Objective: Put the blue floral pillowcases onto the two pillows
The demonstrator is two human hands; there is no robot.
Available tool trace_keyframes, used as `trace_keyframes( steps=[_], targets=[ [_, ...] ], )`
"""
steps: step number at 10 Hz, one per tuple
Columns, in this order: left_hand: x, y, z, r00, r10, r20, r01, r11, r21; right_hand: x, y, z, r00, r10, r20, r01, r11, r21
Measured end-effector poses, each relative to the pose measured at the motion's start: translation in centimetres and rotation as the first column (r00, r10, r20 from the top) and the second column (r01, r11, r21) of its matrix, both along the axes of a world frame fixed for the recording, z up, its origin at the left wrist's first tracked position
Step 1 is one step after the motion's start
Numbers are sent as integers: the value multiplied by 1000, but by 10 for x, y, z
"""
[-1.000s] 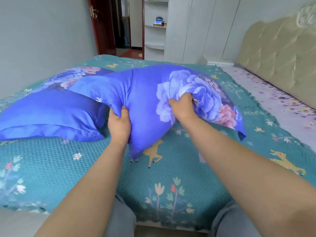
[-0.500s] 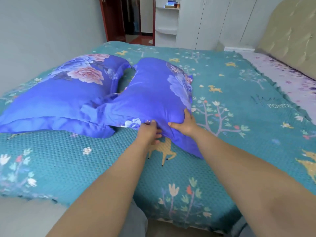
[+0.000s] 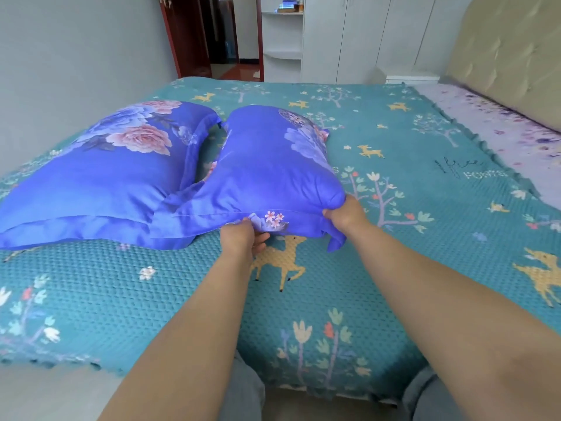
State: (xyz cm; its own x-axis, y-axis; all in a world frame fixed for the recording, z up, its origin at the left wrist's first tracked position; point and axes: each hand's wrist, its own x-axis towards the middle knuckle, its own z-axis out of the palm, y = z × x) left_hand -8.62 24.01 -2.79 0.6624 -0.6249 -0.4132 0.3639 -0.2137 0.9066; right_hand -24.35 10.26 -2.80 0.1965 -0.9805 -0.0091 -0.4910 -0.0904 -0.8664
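Observation:
Two pillows in blue floral pillowcases lie side by side on the teal bedspread (image 3: 394, 183). The left pillow (image 3: 100, 177) rests flat, its pink flower print facing up. The right pillow (image 3: 273, 165) lies beside it, and its near flap overlaps the left one's corner. My left hand (image 3: 243, 237) pinches the near hem of the right pillowcase from below. My right hand (image 3: 341, 215) grips the same pillowcase at its near right corner, where the cloth bunches.
The bed fills most of the view, with a beige padded headboard (image 3: 513, 56) and a lilac floral sheet (image 3: 501, 132) at the right. A grey wall (image 3: 76, 56) runs close along the left. White wardrobes (image 3: 358, 34) and an open doorway (image 3: 230, 31) stand beyond.
The pillow was held up above the bed and has been laid down next to the left one. Both hands have shifted to its near edge, now spread further apart along the hem.

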Motion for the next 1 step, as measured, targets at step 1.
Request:
trace_keyframes(
  steps=[1],
  targets=[
    [-1, 5, 4, 994, -101, 42, 97, 991, 96, -15, 10, -15, 996, 81, -30, -81, 996, 27]
  ],
)
